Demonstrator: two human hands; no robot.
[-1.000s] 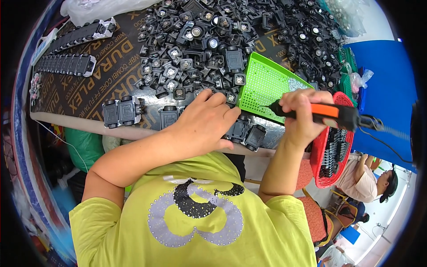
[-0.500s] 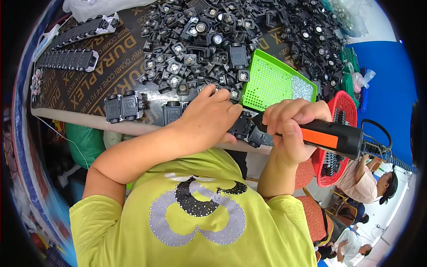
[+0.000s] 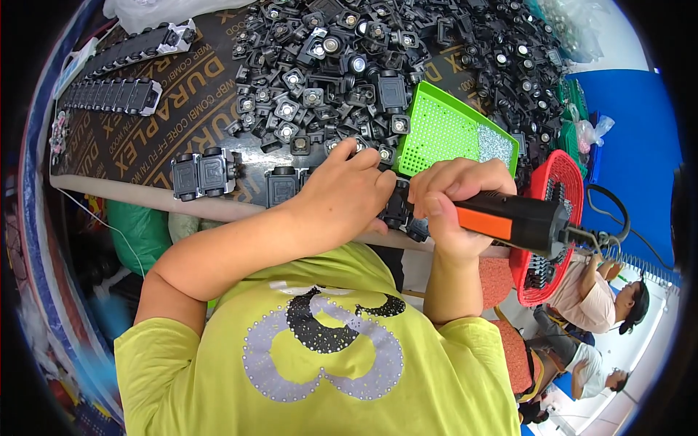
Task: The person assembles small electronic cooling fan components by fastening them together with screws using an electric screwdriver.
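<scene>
Beside the green tray [image 3: 445, 134], the right hand [image 3: 459, 205] wraps fingers round a power driver [image 3: 518, 222], likely for aim; the left hand [image 3: 338, 190], grip hidden, perhaps steadies black blocks [image 3: 395, 206].

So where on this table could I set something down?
Widest bare patch: the tabletop left of the loose black parts, right of the two long black rows, above the paired black units. A narrow strip shows right of that pair. It's crowded around the left hand, right hand and green tray.
</scene>
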